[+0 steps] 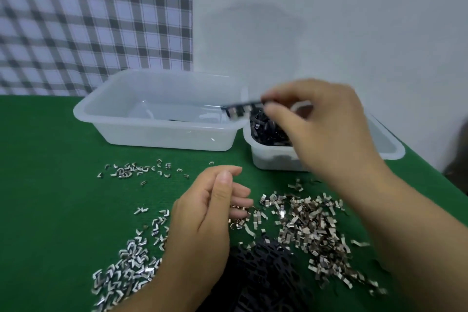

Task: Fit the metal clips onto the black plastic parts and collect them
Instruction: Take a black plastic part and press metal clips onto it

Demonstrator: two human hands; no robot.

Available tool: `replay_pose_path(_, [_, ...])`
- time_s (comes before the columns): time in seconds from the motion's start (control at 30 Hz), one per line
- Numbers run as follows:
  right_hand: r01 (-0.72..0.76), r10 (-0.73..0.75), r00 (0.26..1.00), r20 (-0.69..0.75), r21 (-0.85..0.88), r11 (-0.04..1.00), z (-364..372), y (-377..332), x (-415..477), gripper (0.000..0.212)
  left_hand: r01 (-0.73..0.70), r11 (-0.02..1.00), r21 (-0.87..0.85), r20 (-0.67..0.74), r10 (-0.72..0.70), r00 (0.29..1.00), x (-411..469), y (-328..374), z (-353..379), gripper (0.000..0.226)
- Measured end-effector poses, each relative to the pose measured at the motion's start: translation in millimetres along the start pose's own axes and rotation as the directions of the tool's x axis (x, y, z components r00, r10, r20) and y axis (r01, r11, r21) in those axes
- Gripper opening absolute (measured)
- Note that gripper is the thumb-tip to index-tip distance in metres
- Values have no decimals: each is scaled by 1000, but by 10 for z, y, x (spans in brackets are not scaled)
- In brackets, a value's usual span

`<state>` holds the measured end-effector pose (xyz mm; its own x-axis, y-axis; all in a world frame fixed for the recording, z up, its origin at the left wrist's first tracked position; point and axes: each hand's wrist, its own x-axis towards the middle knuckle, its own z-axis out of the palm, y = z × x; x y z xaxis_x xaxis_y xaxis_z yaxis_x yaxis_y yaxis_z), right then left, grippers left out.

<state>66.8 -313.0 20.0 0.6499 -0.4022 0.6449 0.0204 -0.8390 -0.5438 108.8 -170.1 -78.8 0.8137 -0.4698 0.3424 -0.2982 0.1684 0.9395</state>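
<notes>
Right hand (pixel 319 124) is up over the tubs, thumb and fingertips pinched on one end of a black strip (pixel 243 108). The strip carries a row of metal clips and is motion-blurred. It hangs in the air above the join between the left tub (pixel 164 135) and the right tub (pixel 273 162).

I see dark parts (pixel 268 132) heaped in the right tub. The left tub looks nearly bare, with one dark bit on its floor.

Left hand (pixel 202 218) hangs low over the green mat (pixel 50 210), fingers loosely curled with a gap to the thumb, gripping nothing I can see. Its fingertips are just above the loose clips (pixel 311 225).

More clips lie in a near-left pile (pixel 131 263) and a small far scatter (pixel 136 170). Bare black perforated strips (pixel 266 261) are stacked at the near edge between the piles.
</notes>
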Motion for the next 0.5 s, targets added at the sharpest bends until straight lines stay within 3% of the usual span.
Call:
replay_pose_path(0.1, [20, -21, 1000, -13, -77, 997, 389, -23, 502, 12, -6, 999, 34, -2, 6, 1000, 9, -7, 2, 30])
replay_pose_path(0.3, [-15, 84, 934, 348, -196, 980, 820, 52, 602, 23, 15, 998, 66, -2, -15, 1000, -5, -4, 5, 28])
replay_pose_path(0.43, [34, -2, 968, 251, -120, 992, 527, -32, 236, 10, 38, 996, 79, -3, -37, 999, -2, -10, -2, 27])
replay_pose_path(0.5, [-4, 24, 960, 280, -69, 998, 268, -32, -27, 5, 55, 996, 72, -8, -54, 998, -1, -10, -7, 28])
